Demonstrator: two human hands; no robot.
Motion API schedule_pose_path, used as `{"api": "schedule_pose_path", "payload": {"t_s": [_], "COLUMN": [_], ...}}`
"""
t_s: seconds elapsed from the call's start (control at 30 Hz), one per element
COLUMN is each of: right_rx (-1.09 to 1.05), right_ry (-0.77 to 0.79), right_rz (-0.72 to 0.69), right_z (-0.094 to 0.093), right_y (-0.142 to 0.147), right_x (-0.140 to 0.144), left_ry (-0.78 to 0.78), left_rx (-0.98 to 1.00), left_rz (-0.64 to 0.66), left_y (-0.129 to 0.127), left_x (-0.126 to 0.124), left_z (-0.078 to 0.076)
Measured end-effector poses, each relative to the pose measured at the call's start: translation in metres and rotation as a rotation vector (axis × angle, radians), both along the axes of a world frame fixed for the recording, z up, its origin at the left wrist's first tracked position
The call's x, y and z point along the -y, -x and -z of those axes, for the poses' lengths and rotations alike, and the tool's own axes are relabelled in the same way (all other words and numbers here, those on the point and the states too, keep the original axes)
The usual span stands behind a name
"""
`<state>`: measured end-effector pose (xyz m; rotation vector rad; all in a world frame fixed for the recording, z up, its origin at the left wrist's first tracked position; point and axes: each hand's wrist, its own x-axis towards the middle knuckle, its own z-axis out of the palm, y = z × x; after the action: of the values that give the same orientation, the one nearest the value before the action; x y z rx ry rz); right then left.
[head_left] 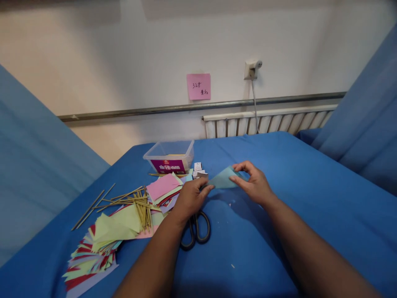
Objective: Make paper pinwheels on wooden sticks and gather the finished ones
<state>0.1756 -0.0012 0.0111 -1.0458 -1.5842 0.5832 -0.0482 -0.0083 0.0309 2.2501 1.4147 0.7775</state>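
Note:
Both my hands hold a light blue-green paper triangle [223,179] just above the blue table [310,198]. My left hand [190,198] pinches its left tip between thumb and fingers. At the triangle's right corner, my right hand [254,183] grips with curled fingers. Black-handled scissors [195,230] lie on the cloth under my left wrist, partly hidden by it.
Left of my hands lie several coloured paper sheets [163,186], a pile of cut paper triangles [102,244] and thin wooden sticks [130,198]. A clear plastic box [169,156] and small white cartons [198,169] sit behind. Blue partitions flank both sides; a radiator lines the wall.

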Motion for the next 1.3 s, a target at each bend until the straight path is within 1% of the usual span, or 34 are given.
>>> {"api": "schedule_pose_path", "payload": {"t_s": [0.13,0.27,0.4,0.47,0.6,0.7,0.83,1.0,1.3], "right_rx": [-0.01,-0.07,-0.095,-0.048,0.13,0.176,0.139,0.077,0.103], "right_ry": [0.019,0.031,-0.022,-0.059,-0.171,-0.213,-0.202,-0.14,-0.141], "right_rz": [-0.041,0.01,0.062,0.045,-0.017,-0.049,-0.037,-0.007,-0.006], "right_z": [0.004,0.006,0.006,0.006,0.006,0.006,0.005,0.004,0.002], "right_y": [0.002,0.005,0.007,0.009,0.013,0.019,0.025,0.027,0.027], "right_x": [-0.003,-0.002,0.001,0.003,0.009,0.015,0.021,0.024,0.025], "left_ry": [0.04,0.077,0.081,0.042,-0.054,-0.023,0.008,0.013,0.016], "left_rx": [0.034,0.04,0.053,0.075,0.134,0.173,0.215,0.21,0.222], "left_rz": [0.028,0.037,0.021,0.009,-0.022,-0.01,-0.031,-0.032,-0.03], "left_y": [0.002,0.003,0.004,0.003,-0.005,-0.011,-0.016,-0.017,-0.018], "left_x": [-0.001,-0.001,-0.001,0.0,0.007,0.012,0.016,0.018,0.019], "left_z": [0.001,0.0,-0.003,-0.004,-0.008,-0.01,-0.01,-0.012,-0.013]}}
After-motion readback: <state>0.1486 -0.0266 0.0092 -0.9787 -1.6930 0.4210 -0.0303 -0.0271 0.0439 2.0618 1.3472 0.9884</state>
